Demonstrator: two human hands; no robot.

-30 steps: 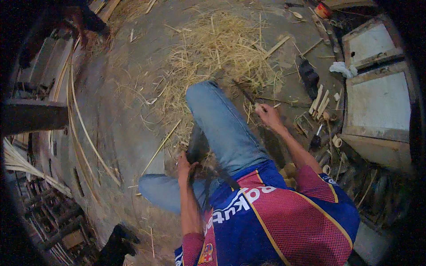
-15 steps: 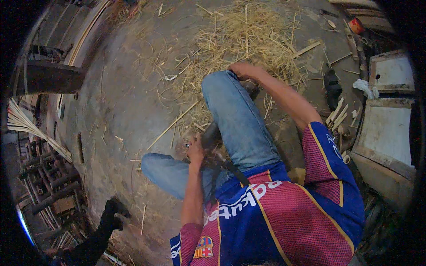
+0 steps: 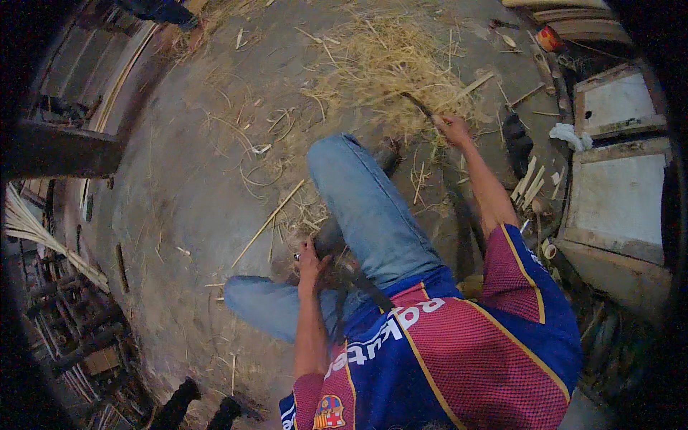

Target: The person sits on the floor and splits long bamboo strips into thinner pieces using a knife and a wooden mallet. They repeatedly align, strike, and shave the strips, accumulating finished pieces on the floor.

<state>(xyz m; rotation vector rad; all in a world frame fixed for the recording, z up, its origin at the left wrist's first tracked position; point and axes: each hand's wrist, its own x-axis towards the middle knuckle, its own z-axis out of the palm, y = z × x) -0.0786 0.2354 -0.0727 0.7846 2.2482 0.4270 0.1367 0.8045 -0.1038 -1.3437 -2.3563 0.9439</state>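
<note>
My right hand (image 3: 453, 130) is out to the right beyond my raised knee, closed round the end of a long dark knife (image 3: 419, 105). The blade points far and left over the loose straw-coloured shavings (image 3: 401, 57). My left hand (image 3: 309, 265), with a ring on one finger, is between my bent legs, thumb apart from the fingers and nothing visible in it. It is beside the near end of a dark log (image 3: 331, 238) that passes under my raised leg; whether it touches the log I cannot tell.
A thin split strip (image 3: 269, 222) lies left of my knee. Light sticks (image 3: 530, 183) and a dark sandal (image 3: 516, 140) lie at right, near white-panelled wooden frames (image 3: 620, 204). Bundled pale strips (image 3: 54, 240) stand at left. Another person's dark legs (image 3: 175, 405) show at lower left.
My right hand has moved right from behind my knee, and the knife now shows. My left hand stays near the log's end. The view has shifted slightly; dark-blue clothing appears at upper left.
</note>
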